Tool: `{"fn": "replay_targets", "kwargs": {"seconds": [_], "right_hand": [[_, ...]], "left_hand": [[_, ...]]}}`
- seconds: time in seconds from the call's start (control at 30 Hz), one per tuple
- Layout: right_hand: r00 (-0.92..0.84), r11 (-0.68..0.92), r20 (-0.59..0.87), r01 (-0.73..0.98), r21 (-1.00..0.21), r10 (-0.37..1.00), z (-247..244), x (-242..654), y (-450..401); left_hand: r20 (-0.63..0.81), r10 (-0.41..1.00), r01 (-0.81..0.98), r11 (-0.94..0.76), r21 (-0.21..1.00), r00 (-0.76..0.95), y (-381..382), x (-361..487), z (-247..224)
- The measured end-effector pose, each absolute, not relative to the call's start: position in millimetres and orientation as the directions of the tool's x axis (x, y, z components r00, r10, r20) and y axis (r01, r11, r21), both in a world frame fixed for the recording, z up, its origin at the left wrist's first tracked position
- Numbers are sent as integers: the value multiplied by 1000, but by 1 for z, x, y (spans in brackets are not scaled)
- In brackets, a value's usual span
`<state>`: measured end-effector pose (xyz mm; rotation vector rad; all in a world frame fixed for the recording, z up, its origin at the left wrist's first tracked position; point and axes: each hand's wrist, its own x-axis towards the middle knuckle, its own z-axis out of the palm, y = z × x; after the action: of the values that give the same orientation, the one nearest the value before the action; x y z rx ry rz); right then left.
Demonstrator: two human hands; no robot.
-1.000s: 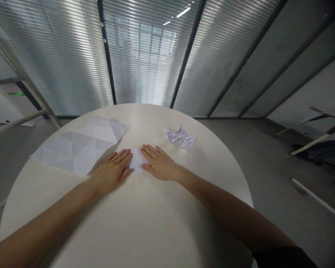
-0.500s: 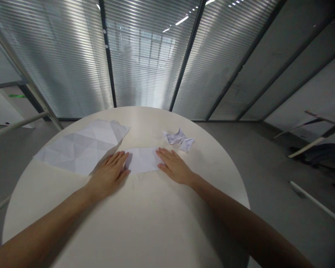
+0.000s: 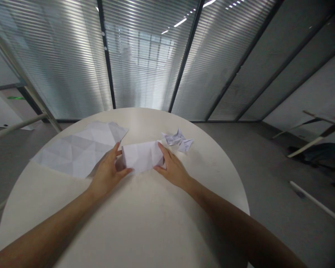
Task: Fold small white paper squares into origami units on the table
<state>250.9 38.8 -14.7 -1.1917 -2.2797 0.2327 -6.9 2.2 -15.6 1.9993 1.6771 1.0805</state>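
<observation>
A white sheet of folded paper (image 3: 143, 156) with faint creases lies between my hands, near the middle of the round table (image 3: 145, 219). My left hand (image 3: 108, 167) holds its left end, the thumb at the near corner and the fingers curled at the far corner. At the right end my right hand (image 3: 173, 165) grips it the same way, thumb near and fingers at the far corner. The paper's end edges look slightly lifted. Whether its underside touches the table, I cannot tell.
A large creased paper sheet (image 3: 80, 149) lies to the left, close to my left hand. Folded paper shapes (image 3: 178, 139) sit just beyond my right hand. Behind the table stands a glass partition with blinds (image 3: 142, 74). White metal rails (image 3: 16, 126) are at the left.
My hands went from lying flat on the paper's ends to gripping them with thumbs and fingers. The paper's ends have lifted a little. The other papers stay put.
</observation>
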Motion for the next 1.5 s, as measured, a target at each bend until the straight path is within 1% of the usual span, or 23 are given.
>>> {"fn": "replay_targets", "kwargs": {"seconds": [0.1, 0.23, 0.3, 0.43, 0.5, 0.6, 0.67, 0.77, 0.83, 0.87, 0.93, 0.97, 1.03, 1.1, 1.17, 1.23, 1.37, 1.5], "right_hand": [[-366, 565, 453, 687, -458, 813, -12, 247, 38], [-318, 557, 471, 621, -552, 822, -13, 242, 38], [-305, 540, 461, 627, -561, 833, -13, 242, 37], [-311, 513, 422, 659, -549, 852, -10, 243, 35], [-285, 505, 430, 632, -588, 857, -8, 244, 34], [-229, 482, 437, 579, -657, 870, -5, 245, 34], [-223, 492, 452, 569, -659, 864, -4, 248, 36], [-266, 563, 519, 586, -582, 812, 2, 257, 36], [-337, 614, 542, 625, -483, 770, 11, 264, 30], [-400, 638, 525, 645, -421, 751, 16, 268, 26], [-580, 705, 416, 655, -273, 700, 25, 272, 14], [-673, 748, 334, 627, -216, 660, 29, 272, 9], [-796, 812, 170, 557, -172, 582, 30, 270, 0], [-845, 841, 74, 510, -181, 529, 25, 265, -4], [-854, 842, 41, 502, -200, 519, 17, 260, -4], [-844, 833, 51, 515, -201, 534, 10, 257, -2], [-810, 816, 120, 552, -174, 574, 5, 255, 3], [-761, 773, 150, 600, -206, 631, 6, 255, 7]], "left_hand": [[361, 932, 715, -275, 643, 34, 5, -9, -20], [359, 933, 717, -270, 642, 31, 9, -11, -27], [361, 932, 724, -278, 631, 43, 10, -12, -28], [375, 924, 770, -288, 570, 68, 8, -12, -24], [405, 912, 785, -300, 542, 69, 6, -12, -19], [479, 867, 786, -389, 481, 136, 3, -12, -15], [537, 813, 770, -485, 415, 223, 1, -12, -14], [587, 715, 743, -613, 268, 379, -2, -11, -16], [587, 659, 733, -663, 156, 471, -5, -9, -18], [582, 631, 724, -683, 101, 514, -6, -7, -19], [562, 580, 700, -714, 3, 590, -10, -2, -18], [545, 562, 687, -725, -37, 622, -11, 0, -17], [503, 546, 665, -743, -79, 669, -13, 4, -14], [468, 554, 653, -754, -69, 689, -14, 6, -11], [453, 558, 639, -768, -34, 695, -14, 6, -11], [454, 555, 624, -782, -1, 697, -13, 4, -13], [452, 562, 603, -795, 64, 693, -11, 0, -15], [419, 613, 613, -775, 155, 670, -12, -1, -11]]}}
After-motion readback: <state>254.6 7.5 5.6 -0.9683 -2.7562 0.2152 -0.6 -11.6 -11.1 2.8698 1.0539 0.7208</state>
